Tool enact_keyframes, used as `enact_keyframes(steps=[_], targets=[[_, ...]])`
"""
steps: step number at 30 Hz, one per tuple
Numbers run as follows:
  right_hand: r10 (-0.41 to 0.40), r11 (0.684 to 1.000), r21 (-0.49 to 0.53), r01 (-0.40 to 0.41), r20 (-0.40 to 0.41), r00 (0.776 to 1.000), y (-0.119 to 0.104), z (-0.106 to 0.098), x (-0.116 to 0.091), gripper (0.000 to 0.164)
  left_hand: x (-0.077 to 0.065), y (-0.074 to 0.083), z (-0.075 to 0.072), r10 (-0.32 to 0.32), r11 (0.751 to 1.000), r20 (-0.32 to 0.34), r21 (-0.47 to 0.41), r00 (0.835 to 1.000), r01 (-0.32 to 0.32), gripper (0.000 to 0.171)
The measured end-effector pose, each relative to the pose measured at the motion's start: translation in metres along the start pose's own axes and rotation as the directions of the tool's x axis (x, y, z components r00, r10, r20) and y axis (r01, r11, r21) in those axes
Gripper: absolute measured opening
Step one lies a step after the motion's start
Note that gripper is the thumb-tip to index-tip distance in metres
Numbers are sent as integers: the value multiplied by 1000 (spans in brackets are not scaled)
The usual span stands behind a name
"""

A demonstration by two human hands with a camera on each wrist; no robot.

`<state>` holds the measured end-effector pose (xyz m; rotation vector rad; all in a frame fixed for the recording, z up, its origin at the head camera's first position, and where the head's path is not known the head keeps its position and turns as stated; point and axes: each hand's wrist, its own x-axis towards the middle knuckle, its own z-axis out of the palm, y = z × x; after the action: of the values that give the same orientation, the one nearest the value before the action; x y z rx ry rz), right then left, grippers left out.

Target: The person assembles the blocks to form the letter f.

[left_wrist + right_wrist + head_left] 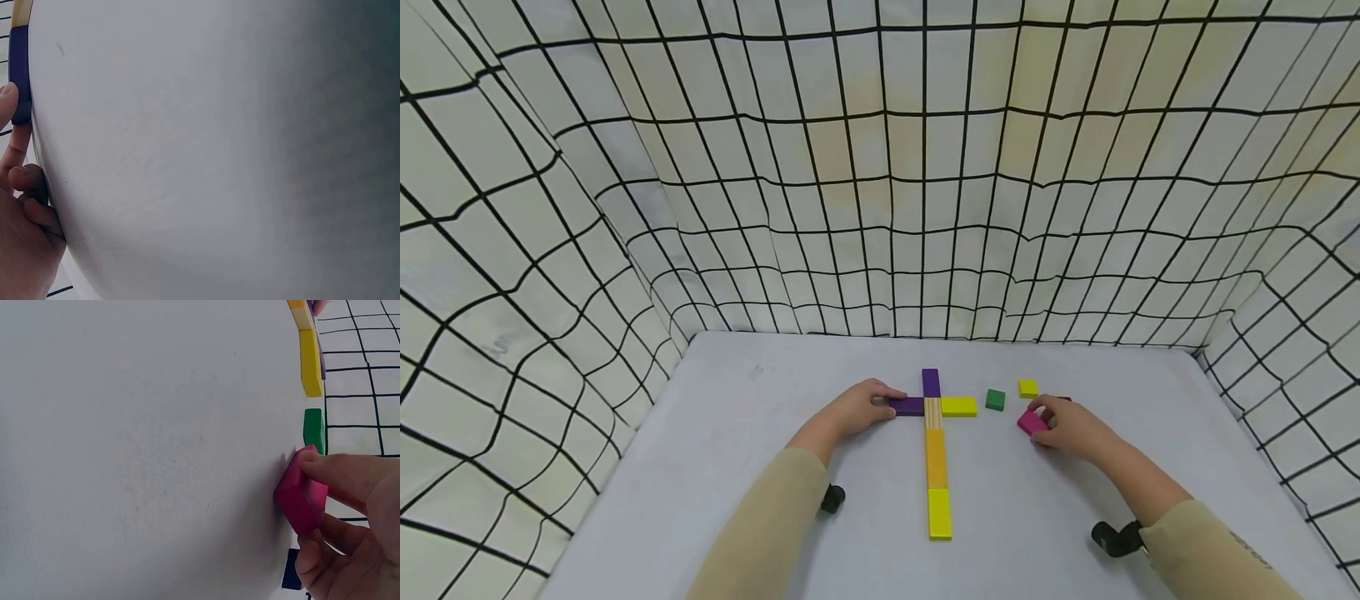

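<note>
My left hand point(859, 406) is at the left end of a purple block point(907, 407), with the index finger along its far side and the thumb point(6, 103) on its near side. That block forms the left arm of a cross of flat blocks. Its other parts are an upper purple block point(931, 382), a striped wooden-looking centre point(932, 413), a yellow block point(959, 407) on the right, an orange block point(936, 458) and a yellow block point(939, 513) below. My right hand point(1072, 427) pinches a magenta block point(301, 494) between thumb and fingers, tilted close over the table.
A green block point(995, 400) and a small yellow block point(1027, 387) lie between the cross and my right hand. A dark blue block point(292, 569) is partly hidden behind that hand. Black netting over white walls surrounds the white table point(700, 450) at the back and sides.
</note>
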<state>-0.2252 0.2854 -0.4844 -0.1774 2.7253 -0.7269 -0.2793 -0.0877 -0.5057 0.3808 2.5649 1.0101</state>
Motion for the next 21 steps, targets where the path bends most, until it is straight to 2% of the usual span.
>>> enact_keyframes(steps=[5, 15, 21], targets=[[-15, 1000, -10, 15, -13, 1000, -2, -1, -1, 49, -1, 1, -2, 6, 1000, 0, -4, 1000, -6, 31], [-5, 1000, 28, 5, 3, 1000, 0, -9, -1, 40, 0, 0, 0, 5, 1000, -6, 7, 1000, -5, 31], [-8, 991, 135, 12, -29, 1000, -5, -20, -1, 42, -2, 1, 0, 13, 1000, -3, -3, 1000, -13, 31]])
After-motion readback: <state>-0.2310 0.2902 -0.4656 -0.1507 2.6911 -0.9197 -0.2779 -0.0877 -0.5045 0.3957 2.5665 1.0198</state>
